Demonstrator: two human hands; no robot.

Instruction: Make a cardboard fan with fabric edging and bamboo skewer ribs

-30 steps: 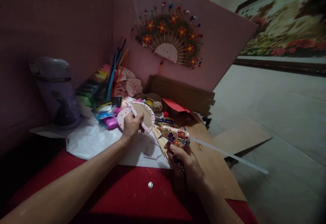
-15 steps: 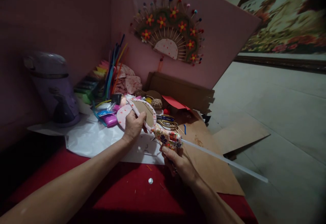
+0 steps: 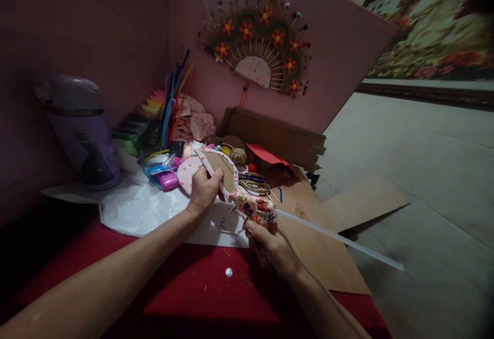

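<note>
My left hand [image 3: 206,191] is closed on a cardboard piece [image 3: 224,170] whose edge is wrapped in pink dotted fabric. Its bare brown side faces up. My right hand [image 3: 270,244] grips a flower-patterned hot glue gun [image 3: 252,206] by the handle. A long translucent glue stick [image 3: 339,237] sticks out of the gun's back to the right. The gun's front end is at the fabric rim of the cardboard piece; whether the nozzle touches it I cannot tell. Behind my left hand lies another dotted fabric piece [image 3: 187,173].
Scissors [image 3: 257,188], a ball of twine [image 3: 237,155], red paper [image 3: 266,154] and pink packets [image 3: 168,180] lie behind my hands. Brown cardboard [image 3: 328,256] covers the right side. A purple flask [image 3: 83,143] stands left. A decorated fan [image 3: 254,46] hangs on the board behind.
Both hands keep their holds, with only a very slight shift of the cardboard piece and the glue gun. The view has moved a little.
</note>
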